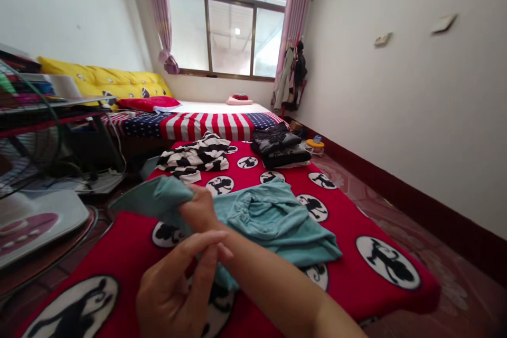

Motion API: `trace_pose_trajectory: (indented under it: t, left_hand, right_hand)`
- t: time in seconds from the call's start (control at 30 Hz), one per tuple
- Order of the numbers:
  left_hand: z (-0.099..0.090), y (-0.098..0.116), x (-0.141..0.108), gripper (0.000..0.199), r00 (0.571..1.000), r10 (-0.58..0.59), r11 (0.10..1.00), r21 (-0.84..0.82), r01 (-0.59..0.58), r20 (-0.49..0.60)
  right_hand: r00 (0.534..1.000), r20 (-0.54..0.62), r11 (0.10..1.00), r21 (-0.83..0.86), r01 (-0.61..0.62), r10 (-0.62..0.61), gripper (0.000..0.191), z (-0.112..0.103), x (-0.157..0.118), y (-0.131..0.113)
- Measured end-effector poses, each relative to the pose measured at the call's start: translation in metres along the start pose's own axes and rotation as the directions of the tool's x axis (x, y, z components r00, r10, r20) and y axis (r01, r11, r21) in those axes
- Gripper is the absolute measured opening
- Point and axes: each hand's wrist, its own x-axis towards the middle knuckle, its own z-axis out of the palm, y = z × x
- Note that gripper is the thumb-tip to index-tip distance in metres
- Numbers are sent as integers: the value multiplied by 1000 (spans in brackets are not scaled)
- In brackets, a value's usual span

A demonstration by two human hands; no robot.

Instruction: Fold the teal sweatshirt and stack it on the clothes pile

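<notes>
A teal long-sleeved garment [273, 216] lies loosely spread on a red bed cover, its gathered part facing up. My right hand [198, 208] reaches across to the left and is closed on a part of this garment, lifting it off the cover. The raised cloth hangs out to the left of the fist. Nearer to me, my left hand [180, 288] has its thumb and fingertips pressed together, overlapping the right forearm in view. No cloth shows between those fingertips. Some teal fabric lies under the right forearm.
The red cover [356, 285] has monkey prints. A black-and-white garment [198, 156] lies crumpled at its far left, a stack of dark clothes [279, 145] at its far right. A cluttered desk [59, 105] stands left, a small yellow stool [316, 143] right, another bed [209, 127] behind.
</notes>
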Motion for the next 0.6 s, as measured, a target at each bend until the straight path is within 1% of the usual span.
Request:
trace_pose_trajectory:
  t: [0.07, 0.1, 0.13, 0.17, 0.2, 0.23, 0.27, 0.3, 0.33, 0.37, 0.43, 0.5, 0.57, 0.6]
  left_hand:
    - [2, 0, -1, 14, 999, -18, 1000, -9, 17, -27]
    - [4, -1, -2, 14, 1000, -11, 1000, -8, 11, -19]
    - [6, -3, -1, 14, 1000, 12, 1000, -6, -12, 4]
    - [8, -6, -1, 14, 999, 43, 999, -2, -43, 33]
    - [11, -9, 0, 15, 995, 72, 997, 2, -72, 62]
    - [14, -11, 0, 15, 991, 95, 995, 5, -96, 91]
    - [19, -14, 1, 15, 986, 112, 993, 6, -114, 121]
    - [24, -17, 1, 15, 982, 119, 993, 6, -122, 149]
    - [30, -20, 1, 14, 977, 118, 993, 7, -121, 180]
    - [37, -24, 1, 14, 970, 113, 993, 9, -118, 214]
    - [53, -32, 0, 17, 951, 108, 993, 15, -117, 291]
    - [68, -45, -2, 23, 929, 105, 991, 36, -125, 354]
    - [80, -59, -5, 29, 905, 105, 986, 74, -148, 412]
    - [85, -67, -7, 31, 889, 106, 981, 96, -166, 446]
  right_hand:
    - [995, -82, 995, 85, -52, 59, 28, -30, 10, 16]
    - [982, -146, 980, 175, -92, 118, 33, -48, 9, 30]
    - [953, -228, 948, 293, -126, 198, 38, -66, 5, 47]
    - [903, -297, 883, 441, -158, 310, 40, -84, -2, 66]
    - [810, -383, 783, 606, -141, 443, 39, -102, -11, 87]
    - [715, -433, 704, 701, -116, 549, 38, -117, -22, 107]
    - [635, -431, 635, 763, -123, 641, 35, -130, -34, 126]
    - [584, -407, 583, 800, -143, 703, 31, -139, -46, 142]
    - [556, -384, 551, 819, -164, 737, 27, -145, -57, 155]
    - [544, -362, 528, 829, -184, 757, 23, -147, -66, 164]
    - [550, -323, 489, 853, -184, 770, 21, -147, -77, 172]
    - [561, -267, 414, 898, -151, 784, 23, -146, -82, 172]
    - [587, -206, 338, 933, -123, 783, 26, -148, -86, 168]
    - [602, -188, 316, 942, -114, 776, 26, -151, -89, 166]
